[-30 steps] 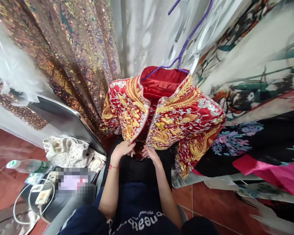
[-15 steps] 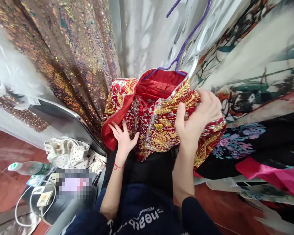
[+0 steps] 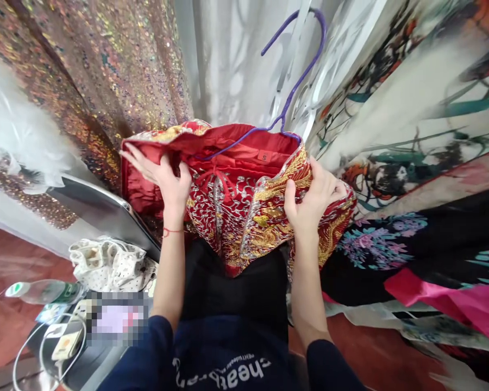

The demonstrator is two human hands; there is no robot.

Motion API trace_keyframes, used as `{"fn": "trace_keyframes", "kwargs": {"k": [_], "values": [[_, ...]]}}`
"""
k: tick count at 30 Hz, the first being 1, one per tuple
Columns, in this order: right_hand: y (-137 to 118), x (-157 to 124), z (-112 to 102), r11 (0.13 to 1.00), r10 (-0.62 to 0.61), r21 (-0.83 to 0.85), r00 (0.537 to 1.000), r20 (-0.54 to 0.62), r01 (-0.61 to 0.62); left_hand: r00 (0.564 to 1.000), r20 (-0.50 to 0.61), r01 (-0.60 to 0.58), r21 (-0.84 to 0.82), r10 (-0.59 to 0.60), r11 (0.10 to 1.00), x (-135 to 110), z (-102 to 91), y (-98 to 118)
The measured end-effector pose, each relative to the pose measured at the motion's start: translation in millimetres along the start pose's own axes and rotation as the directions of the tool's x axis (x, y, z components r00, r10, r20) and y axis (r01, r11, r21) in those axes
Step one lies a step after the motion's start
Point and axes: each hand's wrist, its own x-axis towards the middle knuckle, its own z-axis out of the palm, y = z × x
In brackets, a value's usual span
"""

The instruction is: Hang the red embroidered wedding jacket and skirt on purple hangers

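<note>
Head camera, downward, close over jacket (image 3: 236, 217)

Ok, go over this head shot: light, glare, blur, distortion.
Head view: soft even light, no hard shadows; red and gold embroidered jacket, left hand and right hand sharp at centre; brown sequinned curtain sparkles with small glints; fisheye bending stretches the edges; a pixelated patch sits lower left.

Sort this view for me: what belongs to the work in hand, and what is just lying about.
In hand: red embroidered jacket, gripped at its open fronts by the left hand and right hand; the purple hanger it hangs on.

Lying about: water bottle, spotted bag, charger with cable, sequin fabric, black floral garment.
</note>
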Motion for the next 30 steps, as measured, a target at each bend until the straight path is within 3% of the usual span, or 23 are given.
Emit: {"fn": "trace_keyframes", "kwargs": {"k": [2, 4, 7, 10, 13, 15, 17, 19, 23, 27, 29, 30], "values": [[1, 0, 2, 1.000, 0.001, -0.006, 1.000, -0.021, -0.001, 0.993, 0.115, 0.037, -0.042, -0.032, 0.998, 12, -3.5, -5], [1, -1, 3, 1.000, 0.007, -0.003, 0.999, -0.032, -0.007, 0.985, 0.162, 0.068, -0.080, -0.054, 0.994, 11, -6.5, -9], [0, -1, 5, 1.000, 0.027, 0.003, 0.999, -0.021, -0.027, 1.000, -0.002, -0.007, -0.109, 0.007, 0.994, -11, -12.0, -3], [-2, 0, 6, 0.998, 0.064, -0.019, 0.997, -0.037, -0.065, 0.979, -0.128, -0.176, -0.156, 0.157, 0.972, -49, -15.4, 24], [-4, 2, 1, 0.995, 0.094, -0.035, 0.993, -0.076, -0.096, 0.918, -0.028, -0.387, -0.280, 0.395, 0.879, -88, -11.2, 61], [-2, 2, -8, 0.994, 0.099, -0.035, 0.992, -0.080, -0.102, 0.823, 0.105, -0.490, -0.364, 0.558, 0.792, -109, -3.0, 80], [3, 2, -21, 0.995, 0.091, -0.033, 0.994, -0.064, -0.093, 0.727, 0.240, -0.526, -0.407, 0.643, 0.747, -125, 8.3, 90], [12, 0, -36, 0.996, 0.076, -0.039, 0.996, -0.047, -0.078, 0.670, 0.336, -0.538, -0.394, 0.662, 0.745, -134, 19.6, 89], [27, -5, -66, 0.990, 0.100, -0.086, 0.989, -0.107, -0.109, 0.618, 0.449, -0.547, -0.344, 0.646, 0.763, -137, 31.1, 73], [31, -4, -102, 0.968, 0.169, -0.151, 0.965, -0.201, -0.201, 0.597, 0.525, -0.516, -0.328, 0.606, 0.792, -132, 26.3, 66], [33, 0, -119, 0.947, 0.203, -0.185, 0.935, -0.291, -0.263, 0.596, 0.549, -0.493, -0.324, 0.585, 0.807, -131, 22.5, 67], [34, 2, -127, 0.932, 0.213, -0.193, 0.896, -0.389, -0.305, 0.597, 0.557, -0.483, -0.325, 0.577, 0.813, -130, 20.9, 67]]}}
